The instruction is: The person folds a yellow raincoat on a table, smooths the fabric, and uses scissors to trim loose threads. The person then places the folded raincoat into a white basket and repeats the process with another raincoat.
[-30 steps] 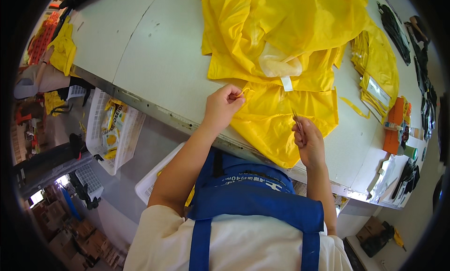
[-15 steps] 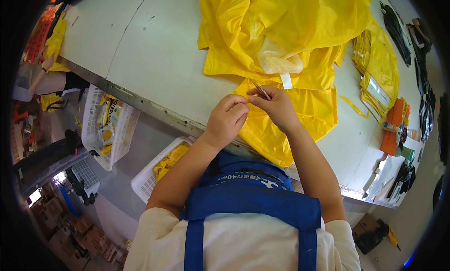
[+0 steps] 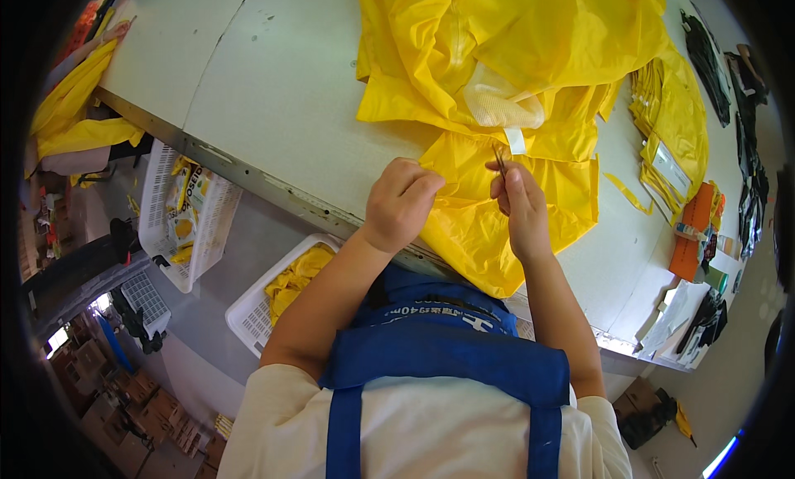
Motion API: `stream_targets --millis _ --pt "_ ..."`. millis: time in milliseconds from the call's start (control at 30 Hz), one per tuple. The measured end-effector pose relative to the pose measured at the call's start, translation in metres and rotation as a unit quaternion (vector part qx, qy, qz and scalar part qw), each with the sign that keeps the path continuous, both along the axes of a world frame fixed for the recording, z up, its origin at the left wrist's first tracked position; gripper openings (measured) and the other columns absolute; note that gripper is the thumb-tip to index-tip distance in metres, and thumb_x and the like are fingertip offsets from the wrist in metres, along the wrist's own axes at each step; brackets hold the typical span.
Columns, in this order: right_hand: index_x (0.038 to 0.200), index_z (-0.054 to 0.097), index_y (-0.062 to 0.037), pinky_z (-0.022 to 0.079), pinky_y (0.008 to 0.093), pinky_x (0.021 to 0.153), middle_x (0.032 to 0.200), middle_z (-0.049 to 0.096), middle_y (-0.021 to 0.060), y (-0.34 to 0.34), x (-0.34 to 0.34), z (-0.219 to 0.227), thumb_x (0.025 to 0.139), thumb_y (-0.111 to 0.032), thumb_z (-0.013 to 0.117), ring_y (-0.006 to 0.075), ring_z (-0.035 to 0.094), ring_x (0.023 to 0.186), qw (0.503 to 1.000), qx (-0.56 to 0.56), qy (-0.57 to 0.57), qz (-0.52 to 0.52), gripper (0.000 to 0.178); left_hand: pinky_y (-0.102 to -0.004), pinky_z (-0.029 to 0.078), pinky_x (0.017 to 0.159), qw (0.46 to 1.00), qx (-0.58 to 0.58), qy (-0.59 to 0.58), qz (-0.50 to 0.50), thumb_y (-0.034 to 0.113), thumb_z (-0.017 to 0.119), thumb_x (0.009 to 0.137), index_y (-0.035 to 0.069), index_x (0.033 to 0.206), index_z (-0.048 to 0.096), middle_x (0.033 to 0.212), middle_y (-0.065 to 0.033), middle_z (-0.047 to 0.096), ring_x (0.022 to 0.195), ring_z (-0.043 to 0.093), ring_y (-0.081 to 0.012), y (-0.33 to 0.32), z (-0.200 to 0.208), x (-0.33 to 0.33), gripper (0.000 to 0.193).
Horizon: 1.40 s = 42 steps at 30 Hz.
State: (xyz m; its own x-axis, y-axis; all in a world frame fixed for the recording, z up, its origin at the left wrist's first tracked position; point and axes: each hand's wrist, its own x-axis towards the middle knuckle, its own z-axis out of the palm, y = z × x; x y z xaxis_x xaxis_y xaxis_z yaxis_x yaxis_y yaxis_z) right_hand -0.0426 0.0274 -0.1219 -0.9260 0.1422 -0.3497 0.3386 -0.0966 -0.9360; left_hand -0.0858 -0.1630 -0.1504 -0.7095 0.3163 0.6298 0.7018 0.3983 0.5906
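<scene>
We see the yellow fabric spread on the table, its lower end reaching the near edge, its white mesh and white tag facing up. In the right hand, above the fabric's lower part, we find a slim metal tool gripped between thumb and fingers. The left hand is curled narrow at the fabric's left border (we cannot tell whether it holds anything). Toward the table's right edge we make out a stack of yellow pieces, a loose yellow strip and, nearer the right corner, an orange box. Below the near edge we notice a white basket containing yellow material; past the left corner, another person handles yellow cloth.
</scene>
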Motion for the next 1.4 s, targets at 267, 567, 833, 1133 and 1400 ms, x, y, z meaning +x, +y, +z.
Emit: stream_targets --millis 267,567,833,1133,1400 --pt "0.111 0.060 0.0023 0.040 0.0195 0.075 0.086 0.058 -0.0004 -0.020 0.037 -0.011 0.092 -0.017 0.057 0.0077 0.050 0.079 0.998 0.008 -0.054 0.015 0.027 -0.0300 0.048 0.060 0.997 0.054 -0.057 0.027 -0.014 0.065 0.062 0.004 0.079 0.058 0.076 -0.0101 0.057 0.070 0.058 -0.0260 0.003 0.003 0.004 0.026" --pt "0.112 0.061 -0.0004 0.038 0.0179 0.067 0.082 0.056 -0.0023 -0.038 0.022 -0.016 0.092 -0.018 0.057 0.0049 0.045 0.072 1.000 0.010 0.021 -0.014 0.027 -0.0297 0.048 0.060 0.995 0.061 -0.074 0.031 -0.013 0.066 0.064 0.004 0.077 0.057 0.076 -0.0104 0.057 0.068 0.058 -0.0229 0.004 0.005 0.006 0.023" --pt "0.110 0.061 0.0011 0.044 0.0229 0.075 0.086 0.062 0.0042 0.087 0.052 -0.053 0.091 -0.017 0.057 0.0102 0.055 0.080 0.922 0.312 -0.008 -0.230 0.026 -0.0304 0.047 0.069 0.912 0.044 -0.333 0.234 0.003 0.067 0.076 0.007 0.104 0.055 0.093 -0.0109 0.056 0.080 0.055 -0.0198 -0.054 -0.031 -0.026 0.031" --pt "0.133 0.034 -0.0036 0.027 0.0503 0.101 0.131 0.043 0.0172 0.133 0.131 -0.061 0.077 -0.013 0.070 0.0375 0.037 0.122 0.721 0.683 0.064 -0.100 0.068 -0.0397 0.043 0.083 0.954 -0.271 -0.130 0.009 0.011 0.070 0.072 0.008 0.098 0.057 0.104 -0.0097 0.053 0.099 0.051 -0.0311 -0.048 -0.031 0.016 0.029" --pt "0.120 0.058 -0.0247 0.018 0.0534 0.108 0.131 0.049 0.0022 0.050 0.140 -0.030 0.068 -0.028 0.071 0.0268 0.038 0.129 0.785 0.517 0.139 0.312 0.054 -0.0396 0.044 0.085 0.967 -0.204 -0.153 0.007 0.000 0.064 0.074 0.003 0.095 0.057 0.103 -0.0117 0.052 0.100 0.050 -0.0322 -0.047 -0.030 0.021 0.022"
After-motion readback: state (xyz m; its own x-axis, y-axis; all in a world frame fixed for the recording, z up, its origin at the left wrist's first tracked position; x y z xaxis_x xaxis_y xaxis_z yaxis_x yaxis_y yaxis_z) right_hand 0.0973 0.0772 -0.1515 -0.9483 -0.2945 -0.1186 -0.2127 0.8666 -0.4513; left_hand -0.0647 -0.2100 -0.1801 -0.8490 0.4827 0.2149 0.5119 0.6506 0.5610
